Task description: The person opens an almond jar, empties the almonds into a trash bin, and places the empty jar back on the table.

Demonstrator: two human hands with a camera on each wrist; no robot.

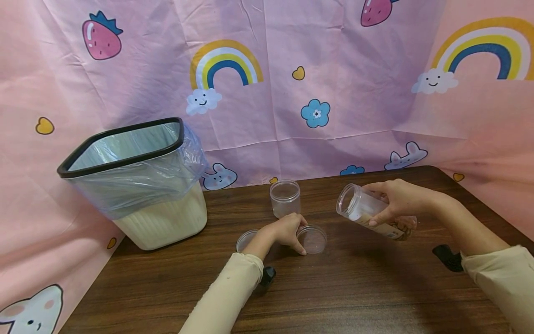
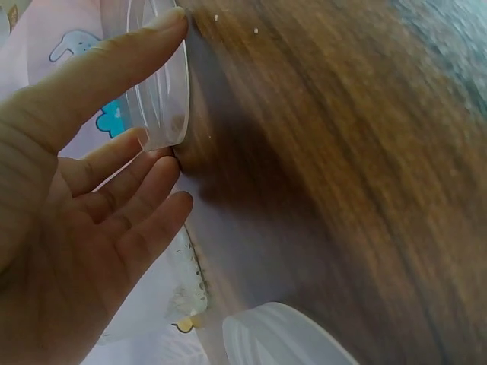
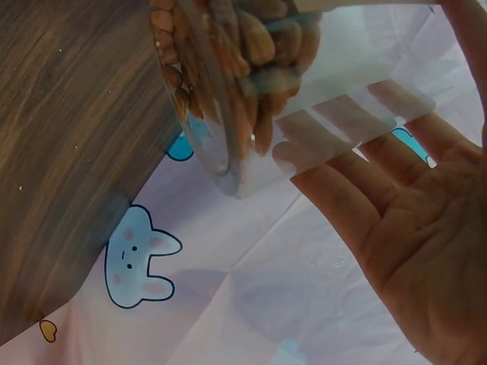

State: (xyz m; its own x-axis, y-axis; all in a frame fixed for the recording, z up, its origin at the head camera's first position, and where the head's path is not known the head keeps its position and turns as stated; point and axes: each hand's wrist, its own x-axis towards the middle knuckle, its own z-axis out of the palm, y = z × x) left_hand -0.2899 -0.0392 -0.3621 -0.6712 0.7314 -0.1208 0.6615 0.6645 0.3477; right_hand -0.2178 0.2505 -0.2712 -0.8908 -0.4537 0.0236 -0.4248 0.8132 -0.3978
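My right hand grips a clear plastic jar above the table, its open mouth tilted to the left. Brown nuts that look like almonds lie at the jar's bottom end, and a printed label wraps part of its side. With thumb and fingers at opposite edges, my left hand holds a round clear lid at the tabletop. A second clear lid lies left of that wrist, partly hidden by it. Behind the left hand stands another clear jar, upright and without a lid.
A cream waste bin with a black rim and a bluish plastic liner stands at the left. The dark wooden table meets a pink patterned cloth at the back. Small white crumbs dot the wood.
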